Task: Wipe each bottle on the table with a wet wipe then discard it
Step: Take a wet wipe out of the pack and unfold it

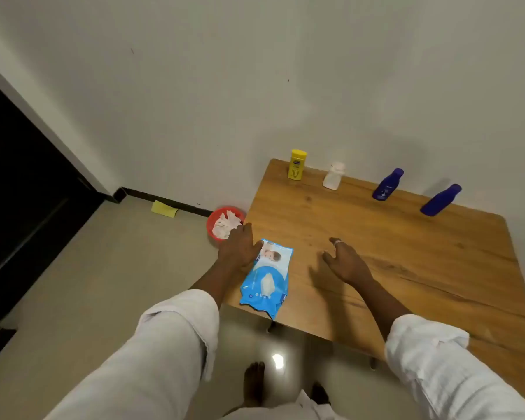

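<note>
Wooden table [406, 253] filled the right of frame; four bottles stood along its far edge: yellow bottle [297, 164], white bottle [334, 176], two blue bottles [388, 184] [440, 199]. Wet wipe pack [267, 278] overhung the near left edge. Left hand [238, 247] lay flat beside it, fingers relaxed. Right hand [344, 262] hovered spread over bare wood at centre. Red bin [212, 221] of used wipes sat on the floor just off the table's left edge.

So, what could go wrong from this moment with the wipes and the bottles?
1. The wipes pack lies at the table corner, one end past the edge; a nudge from the left hand resting against it could drop it.
2. The four bottles, like the nearest blue bottle, stand far back by the wall; a long reach may tip one.
3. The red bin already holds many used wipes, so the next might spill out.
</note>
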The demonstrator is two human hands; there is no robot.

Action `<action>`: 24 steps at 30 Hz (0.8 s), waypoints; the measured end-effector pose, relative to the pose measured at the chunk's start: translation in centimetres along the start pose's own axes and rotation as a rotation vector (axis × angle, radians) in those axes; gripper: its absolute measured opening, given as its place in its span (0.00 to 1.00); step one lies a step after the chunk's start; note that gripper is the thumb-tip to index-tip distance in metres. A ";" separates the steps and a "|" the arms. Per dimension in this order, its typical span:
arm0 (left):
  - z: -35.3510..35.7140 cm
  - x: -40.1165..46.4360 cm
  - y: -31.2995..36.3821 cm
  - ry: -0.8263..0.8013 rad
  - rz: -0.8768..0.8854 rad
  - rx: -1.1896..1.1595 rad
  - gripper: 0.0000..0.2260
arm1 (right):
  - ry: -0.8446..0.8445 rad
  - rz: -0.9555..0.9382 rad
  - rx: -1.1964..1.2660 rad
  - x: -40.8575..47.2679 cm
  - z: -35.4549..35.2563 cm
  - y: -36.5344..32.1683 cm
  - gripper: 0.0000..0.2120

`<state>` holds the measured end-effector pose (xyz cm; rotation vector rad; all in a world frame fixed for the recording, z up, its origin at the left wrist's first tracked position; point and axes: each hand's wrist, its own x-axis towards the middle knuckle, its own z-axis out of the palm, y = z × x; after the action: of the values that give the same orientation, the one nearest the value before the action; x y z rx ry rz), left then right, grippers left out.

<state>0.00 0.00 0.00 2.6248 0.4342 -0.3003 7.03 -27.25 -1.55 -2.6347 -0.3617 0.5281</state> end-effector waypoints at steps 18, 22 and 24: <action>11.6 0.2 -2.7 -0.293 -0.270 -0.411 0.16 | -0.087 0.312 0.072 -9.7 4.5 6.2 0.18; 11.5 0.7 -2.4 -0.310 -0.298 -0.433 0.14 | -0.056 0.359 0.108 -10.4 4.3 6.8 0.18; 10.8 1.2 -2.0 -0.350 -0.294 -0.388 0.15 | -0.045 0.363 0.130 -10.3 4.1 6.9 0.19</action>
<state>-1.02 -3.13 -10.50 2.0766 0.6788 -0.6840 -2.75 -35.18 -4.95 -2.5728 0.1393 0.6991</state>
